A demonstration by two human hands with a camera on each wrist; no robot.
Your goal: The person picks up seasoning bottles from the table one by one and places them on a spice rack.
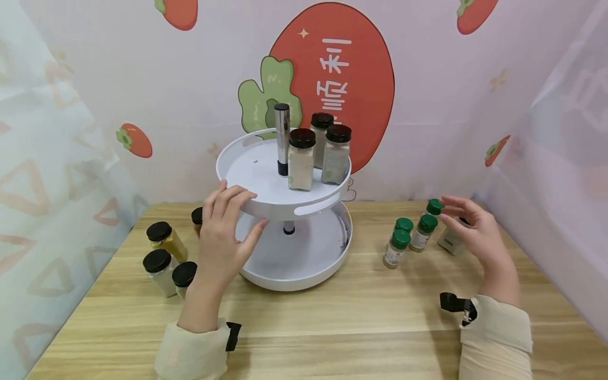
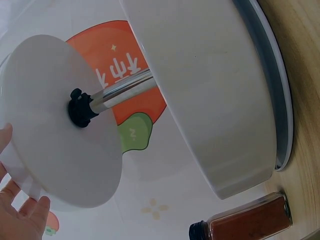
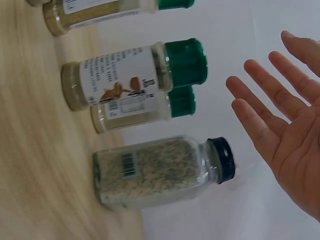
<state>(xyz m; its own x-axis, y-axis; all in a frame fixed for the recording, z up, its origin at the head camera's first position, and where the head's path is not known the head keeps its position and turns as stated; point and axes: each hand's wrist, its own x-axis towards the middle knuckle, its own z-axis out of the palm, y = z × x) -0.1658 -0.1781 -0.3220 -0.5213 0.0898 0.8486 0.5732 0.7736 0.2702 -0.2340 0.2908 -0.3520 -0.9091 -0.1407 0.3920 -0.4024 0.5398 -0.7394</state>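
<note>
A white two-tier turntable rack (image 1: 271,196) stands mid-table with a metal post. My left hand (image 1: 225,221) touches the near left rim of its upper tier, thumb lower and held apart from the fingers. In the left wrist view, fingertips (image 2: 41,212) lie by the tier's edge, seen from below. My right hand (image 1: 475,227), fingers spread and palm bare, hovers by a square glass jar (image 3: 155,172) with a dark lid and speckled contents. Beside that jar are several green-capped spice bottles (image 3: 120,75). Three black-lidded jars (image 1: 301,163) sit on the upper tier's right side.
Left of the rack stand black-lidded jars, one with yellow contents (image 1: 172,245). A jar of red-brown powder (image 2: 250,220) stands close to the lower tier (image 1: 294,282). The wooden table (image 1: 342,327) is bordered by printed cloth walls (image 1: 204,68).
</note>
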